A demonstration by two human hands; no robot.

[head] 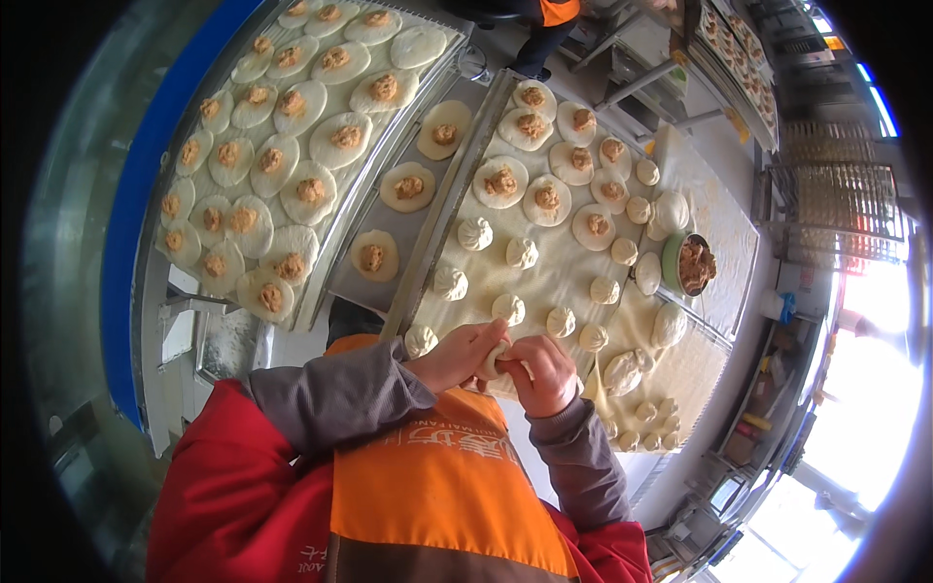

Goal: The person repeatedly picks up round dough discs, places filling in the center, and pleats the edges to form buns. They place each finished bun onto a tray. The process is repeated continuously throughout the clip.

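A filled dough bun [495, 360] is held close to my apron, over the near edge of the tray. My left hand [455, 357] cups it from one side, thumb raised along it. The fingers of my right hand [541, 370] pinch its edge from the other side; the filling is hidden. Several pleated buns, among them a near one [508, 310] and one farther left [450, 283], sit just beyond my hands on a cloth-lined tray [481, 273]. Past these lie flat dough rounds topped with minced filling, such as this dough round [501, 182].
More topped rounds cover a mesh rack [240, 186] on the left, beside a blue-edged counter [191, 69]. A green bowl of filling [671, 262] stands at right, near dough lumps [625, 372] and small dough balls [647, 412]. Another person's leg [538, 49] shows beyond the tray.
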